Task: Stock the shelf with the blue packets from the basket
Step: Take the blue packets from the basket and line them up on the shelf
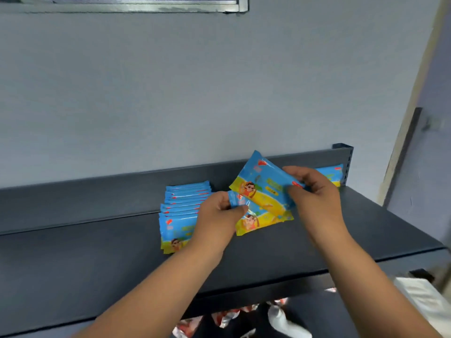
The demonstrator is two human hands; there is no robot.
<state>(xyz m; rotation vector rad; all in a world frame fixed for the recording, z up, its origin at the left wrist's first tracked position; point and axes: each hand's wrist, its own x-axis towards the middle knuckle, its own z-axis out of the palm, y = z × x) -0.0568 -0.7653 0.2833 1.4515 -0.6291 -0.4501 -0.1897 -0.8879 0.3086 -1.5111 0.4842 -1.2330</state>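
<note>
Nearest the camera, below the front edge of the shelf, a blurred jumble of red and white wrappers and a white bottle can be made out on a lower level. A white object is seen at the lower right, too blurred to be identified.

Two bare forearms are stretched forward over the dark shelf. The left hand is closed around the end of a blue and yellow packet, with the thumb on top and the fingers curled beneath; this packet lies low over the shelf, and whether it rests on the board cannot be told. The right hand is closed on a second blue packet, pinched between thumb and fingers at its right end and held tilted, its upper left corner raised toward the wall. The second packet overlaps the first from above.

To the left of the hands, partly covered by the left wrist, a row of blue packets is stacked in an overlapping line on the shelf, running back toward the rear lip. Farther back, behind the right hand, another blue packet is propped against the rear lip, near the corner post. Beyond it a plain grey wall is seen, with a metal frame at the top. The basket is not shown.
</note>
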